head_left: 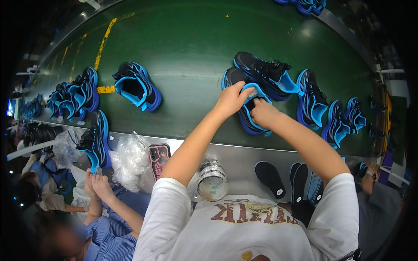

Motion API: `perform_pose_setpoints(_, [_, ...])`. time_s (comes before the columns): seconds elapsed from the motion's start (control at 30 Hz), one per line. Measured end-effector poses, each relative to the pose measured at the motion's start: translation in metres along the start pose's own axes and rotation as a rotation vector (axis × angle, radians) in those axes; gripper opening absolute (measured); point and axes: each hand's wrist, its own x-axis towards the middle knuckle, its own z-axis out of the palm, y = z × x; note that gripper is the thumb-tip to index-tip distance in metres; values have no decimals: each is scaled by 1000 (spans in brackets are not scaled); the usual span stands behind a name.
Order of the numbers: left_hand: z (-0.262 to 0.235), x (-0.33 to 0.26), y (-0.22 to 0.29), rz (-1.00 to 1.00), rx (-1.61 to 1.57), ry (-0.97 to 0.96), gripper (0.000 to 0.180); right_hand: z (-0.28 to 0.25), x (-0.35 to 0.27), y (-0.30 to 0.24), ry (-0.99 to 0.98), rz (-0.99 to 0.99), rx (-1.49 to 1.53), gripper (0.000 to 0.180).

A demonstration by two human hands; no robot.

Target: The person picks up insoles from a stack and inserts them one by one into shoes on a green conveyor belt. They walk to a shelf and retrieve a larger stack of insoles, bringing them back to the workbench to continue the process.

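Observation:
A black and blue sneaker (248,123) lies under both hands on the green surface, its opening toward me. My left hand (230,101) is closed on the light-blue tongue edge, thumb over a pale patch there. At the opening, my right hand (265,114) is closed on the collar, with some fingertips hidden inside the shoe. Touching it just beyond is a second matching sneaker (261,71). More such sneakers stand to the right, the nearest one (310,100) apart from my hands.
Dark insoles (269,178), a tape roll (212,182), a phone (159,158) and crumpled clear plastic (130,161) lie on the metal ledge (237,156). More sneakers (138,89) stand left. A co-worker's hands (98,185) hold another sneaker (96,141) at lower left.

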Motion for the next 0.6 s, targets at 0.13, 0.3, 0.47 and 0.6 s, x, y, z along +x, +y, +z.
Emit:
perform_pose_setpoints(0.13, [0,-3,8,-53,-56,-36,28,-4,4,0,-278,-15,-173,33])
perform_pose_setpoints(0.3, [13,-2,5,-34,-145,23,27,3,21,1,-232,-19,-94,47])
perform_pose_setpoints(0.47, [32,-9,7,7,-202,235,30,7,16,7,-143,-3,65,44])
perform_pose_setpoints(0.6, [44,-16,18,298,128,434,34,45,35,24,132,-139,176,42])
